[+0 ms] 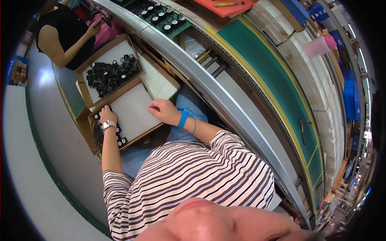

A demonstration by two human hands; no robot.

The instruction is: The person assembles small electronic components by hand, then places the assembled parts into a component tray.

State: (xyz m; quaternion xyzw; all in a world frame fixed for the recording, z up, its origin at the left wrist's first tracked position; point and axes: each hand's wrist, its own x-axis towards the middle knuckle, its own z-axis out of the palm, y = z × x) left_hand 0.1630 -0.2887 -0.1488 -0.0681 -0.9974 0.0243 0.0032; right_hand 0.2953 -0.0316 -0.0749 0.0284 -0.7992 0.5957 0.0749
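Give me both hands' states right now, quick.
Left hand: fingers down at the black parts; grip cannot be told.
Right hand: loosely curled, no held thing visible; a small pinch cannot be ruled out.

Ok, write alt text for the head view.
A person's left hand is over small black parts in a cardboard box, while the curled right hand hovers near the box's right edge. Beyond sits another box heaped with similar parts.

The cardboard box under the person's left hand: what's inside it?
Small black parts with round white faces line its left side, beside a white surface. The left hand covers some; anything beneath the white surface is hidden.
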